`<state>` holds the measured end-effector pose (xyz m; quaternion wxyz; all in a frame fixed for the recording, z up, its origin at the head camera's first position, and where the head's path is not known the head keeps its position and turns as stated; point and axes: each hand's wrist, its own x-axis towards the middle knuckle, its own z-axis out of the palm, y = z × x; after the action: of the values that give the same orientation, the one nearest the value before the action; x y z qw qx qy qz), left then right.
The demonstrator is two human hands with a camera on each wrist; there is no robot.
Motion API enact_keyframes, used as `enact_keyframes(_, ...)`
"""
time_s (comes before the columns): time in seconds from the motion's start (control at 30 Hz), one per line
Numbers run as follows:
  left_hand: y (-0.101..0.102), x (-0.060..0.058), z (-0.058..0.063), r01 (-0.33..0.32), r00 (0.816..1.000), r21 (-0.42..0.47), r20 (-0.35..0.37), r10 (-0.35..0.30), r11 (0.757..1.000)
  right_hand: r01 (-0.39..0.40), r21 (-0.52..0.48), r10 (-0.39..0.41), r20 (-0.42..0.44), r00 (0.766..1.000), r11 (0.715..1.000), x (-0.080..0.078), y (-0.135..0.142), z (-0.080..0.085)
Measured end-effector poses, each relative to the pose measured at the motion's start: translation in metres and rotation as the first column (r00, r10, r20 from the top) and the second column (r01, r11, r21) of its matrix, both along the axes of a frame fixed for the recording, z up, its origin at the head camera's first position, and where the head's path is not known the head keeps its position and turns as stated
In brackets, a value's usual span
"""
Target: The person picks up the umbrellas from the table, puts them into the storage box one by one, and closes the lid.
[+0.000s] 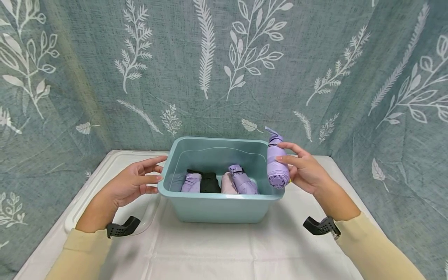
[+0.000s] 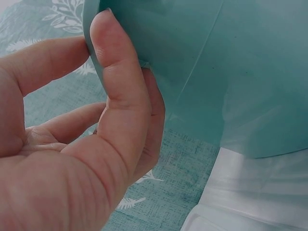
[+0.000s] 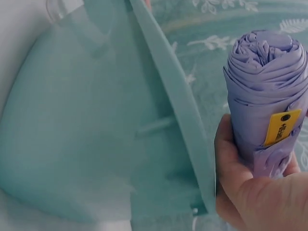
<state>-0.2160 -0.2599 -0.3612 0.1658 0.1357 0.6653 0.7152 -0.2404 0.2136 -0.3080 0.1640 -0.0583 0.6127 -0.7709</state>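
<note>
A teal plastic bin (image 1: pixel 220 210) stands on the table with folded umbrellas inside: a lilac one (image 1: pixel 191 183), a black one (image 1: pixel 210 183), a pink one (image 1: pixel 228 184) and another lilac one (image 1: pixel 244 182) leaning at a slant. My right hand (image 1: pixel 306 169) grips a rolled lilac folding umbrella (image 1: pixel 277 161) over the bin's right end, its strap loop at the top. A yellow tag (image 3: pixel 283 127) shows on this umbrella in the right wrist view. At the opposite end, my left hand (image 1: pixel 134 181) has its fingertips at the bin's rim (image 2: pixel 94 67), fingers spread and lightly bent.
A white lid-like panel (image 1: pixel 122 163) lies on the table left of the bin, partly under the left forearm. White cloth (image 1: pixel 199 252) covers the table. Leaf-patterned teal curtains (image 1: pixel 168 70) hang behind and at both sides.
</note>
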Motion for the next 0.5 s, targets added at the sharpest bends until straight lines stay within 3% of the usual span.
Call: enact_keyframes(0.5,0.001,0.0,0.001,-0.018,1.0,-0.024,0.009,0.018,1.0,0.034,0.003,-0.034,0.081,0.996,0.999,-0.015,-0.031,0.013)
